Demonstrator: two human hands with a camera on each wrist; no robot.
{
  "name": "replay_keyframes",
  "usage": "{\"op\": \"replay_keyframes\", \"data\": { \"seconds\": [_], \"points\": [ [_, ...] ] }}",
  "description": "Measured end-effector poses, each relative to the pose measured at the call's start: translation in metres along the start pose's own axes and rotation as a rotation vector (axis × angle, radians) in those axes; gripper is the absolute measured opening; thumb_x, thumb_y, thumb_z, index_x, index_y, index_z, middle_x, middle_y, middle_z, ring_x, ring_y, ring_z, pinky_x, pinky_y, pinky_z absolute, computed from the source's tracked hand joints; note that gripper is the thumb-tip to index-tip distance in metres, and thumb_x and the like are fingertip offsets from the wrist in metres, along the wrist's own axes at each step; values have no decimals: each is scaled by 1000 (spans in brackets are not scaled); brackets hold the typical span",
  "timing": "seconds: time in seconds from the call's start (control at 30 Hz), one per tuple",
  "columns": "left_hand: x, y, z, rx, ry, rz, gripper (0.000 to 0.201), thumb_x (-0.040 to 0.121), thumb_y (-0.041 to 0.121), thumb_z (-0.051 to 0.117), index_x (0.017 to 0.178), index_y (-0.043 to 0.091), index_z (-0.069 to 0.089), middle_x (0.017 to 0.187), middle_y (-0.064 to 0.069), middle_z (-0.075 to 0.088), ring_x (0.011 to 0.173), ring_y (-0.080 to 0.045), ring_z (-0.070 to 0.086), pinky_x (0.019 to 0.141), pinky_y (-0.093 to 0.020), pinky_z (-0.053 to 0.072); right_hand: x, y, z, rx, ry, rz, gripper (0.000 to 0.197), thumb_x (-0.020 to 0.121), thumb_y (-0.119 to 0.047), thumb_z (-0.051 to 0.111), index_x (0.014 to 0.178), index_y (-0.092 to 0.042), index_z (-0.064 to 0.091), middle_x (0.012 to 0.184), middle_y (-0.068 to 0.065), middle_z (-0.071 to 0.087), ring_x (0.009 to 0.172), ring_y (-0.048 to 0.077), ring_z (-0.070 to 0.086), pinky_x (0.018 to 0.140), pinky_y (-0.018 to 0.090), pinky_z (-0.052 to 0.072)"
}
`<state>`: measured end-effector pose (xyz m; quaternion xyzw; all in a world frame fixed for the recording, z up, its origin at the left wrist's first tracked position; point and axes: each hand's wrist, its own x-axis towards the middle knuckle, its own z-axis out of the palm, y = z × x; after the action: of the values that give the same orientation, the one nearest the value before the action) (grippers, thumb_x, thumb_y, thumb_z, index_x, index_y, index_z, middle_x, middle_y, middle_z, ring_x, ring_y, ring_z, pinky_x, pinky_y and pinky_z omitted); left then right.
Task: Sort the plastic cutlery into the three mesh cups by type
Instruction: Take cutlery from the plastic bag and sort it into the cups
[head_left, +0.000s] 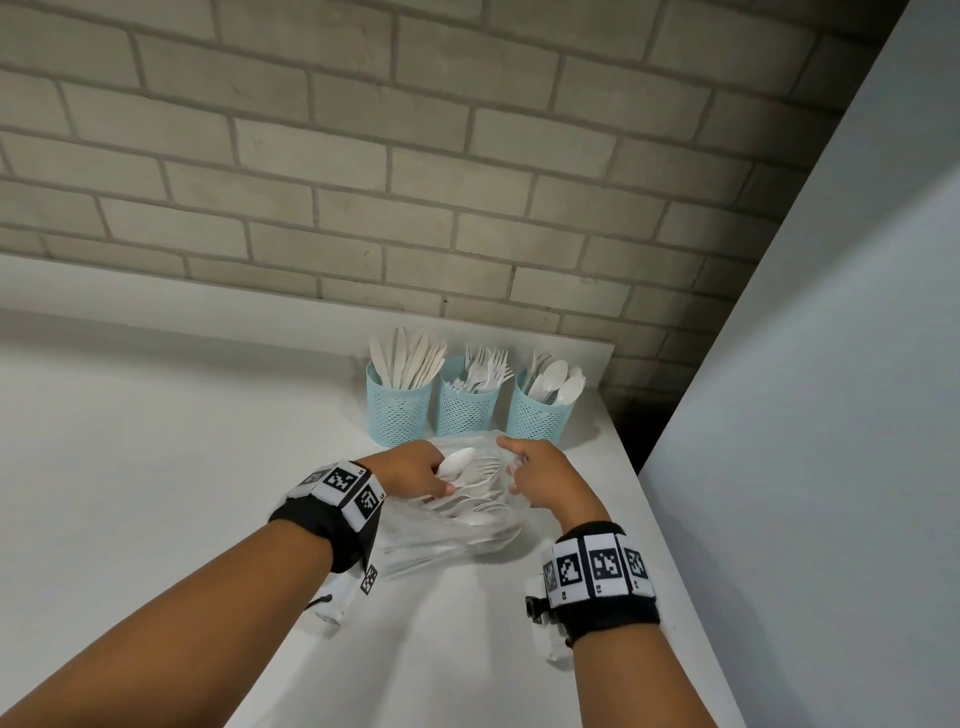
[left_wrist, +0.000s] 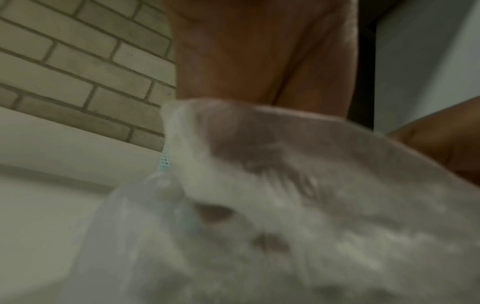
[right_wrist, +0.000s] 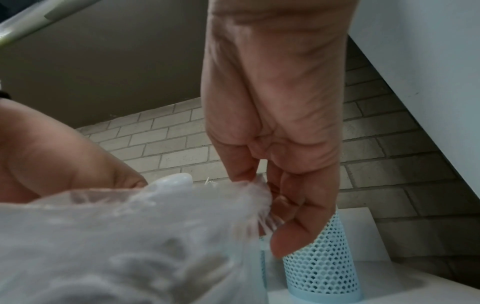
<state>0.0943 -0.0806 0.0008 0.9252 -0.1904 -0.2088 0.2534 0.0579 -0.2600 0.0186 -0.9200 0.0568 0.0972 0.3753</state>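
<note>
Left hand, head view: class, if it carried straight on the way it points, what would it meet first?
The left hand, holding a spoon, points up and right across the clear bag. Probably the right hand comes first; depth is unclear.

No readable text, brand, number or label in any view. Only markings — black-and-white square fiducial tags on white strip of black fabric band on left wrist (head_left: 343, 488) and same kind on black fabric band on right wrist (head_left: 597, 569); patterns, not letters. Tiny dark marks under tags — too small to read. Wrist views blurred, nothing legible.
</note>
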Motion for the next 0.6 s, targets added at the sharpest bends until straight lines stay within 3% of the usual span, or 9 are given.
{"op": "replay_keyframes", "data": {
  "seconds": [0.07, 0.13, 0.2, 0.23, 0.3, 0.4, 0.53, 0.6],
  "points": [
    [-3, 1, -3, -42, -28, 15, 34, 89, 28, 62, 110, 0, 60, 91, -4, 54, 83, -18, 48, 65, -21, 35, 1, 0, 0, -19, -7, 15, 61, 89, 9, 38, 142, -23, 41, 148, 9, 39, 129, 28, 45, 96, 32, 44],
    [-6, 1, -6, -90, -39, 31, 32, 90, 27, 61, 114, 6, 58, 97, -2, 55, 89, -18, 50, 78, -24, 37, 2, -1, 1, -40, -7, 15, 59, 91, 6, 36, 143, -23, 40, 148, 9, 38, 129, 29, 45, 101, 34, 42],
    [-8, -1, -6, -115, -42, 47, 18, 92, 25, 58, 103, 11, 61, 96, -1, 57, 88, -16, 51, 82, -24, 36, 3, 0, 2, -65, -25, -2, 57, 92, 3, 36, 143, -22, 40, 146, 9, 41, 128, 30, 45, 101, 36, 42],
    [-9, -1, -6, -136, -43, 63, 10, 93, 24, 56, 93, 15, 61, 94, -1, 60, 84, -14, 53, 80, -23, 37, 4, 0, 4, -78, -43, -14, 56, 91, 3, 37, 142, -21, 41, 144, 9, 45, 126, 30, 47, 100, 36, 43],
    [-12, 0, -6, -211, -25, 91, 17, 96, 20, 51, 81, 22, 59, 89, 2, 65, 72, -2, 55, 71, -18, 38, 5, 1, 4, -98, -81, -22, 58, 89, 4, 39, 141, -21, 43, 140, 11, 49, 123, 30, 50, 97, 34, 44],
    [-15, 2, -9, -400, 68, 114, 14, 96, 15, 51, 87, 19, 60, 80, 6, 66, 53, 10, 55, 60, -16, 39, 5, 1, 0, -123, -101, -22, 58, 90, 2, 40, 144, -20, 37, 148, 8, 39, 131, 27, 42, 105, 32, 36],
    [-16, 6, -14, -632, 168, 165, 12, 96, 10, 50, 100, 11, 62, 81, 2, 67, 64, 4, 63, 62, -18, 42, 3, -10, -7, -92, 29, -119, 51, 93, -6, 44, 141, -20, 41, 146, 9, 41, 134, 28, 35, 112, 36, 29],
    [-14, 13, -18, -695, 164, 180, 14, 97, 7, 46, 106, 7, 58, 80, 1, 64, 59, 5, 60, 57, -14, 42, 0, -22, -12, 15, 100, -209, 44, 96, -13, 46, 140, -19, 43, 144, 5, 44, 135, 23, 37, 111, 31, 29]
  ]
}}
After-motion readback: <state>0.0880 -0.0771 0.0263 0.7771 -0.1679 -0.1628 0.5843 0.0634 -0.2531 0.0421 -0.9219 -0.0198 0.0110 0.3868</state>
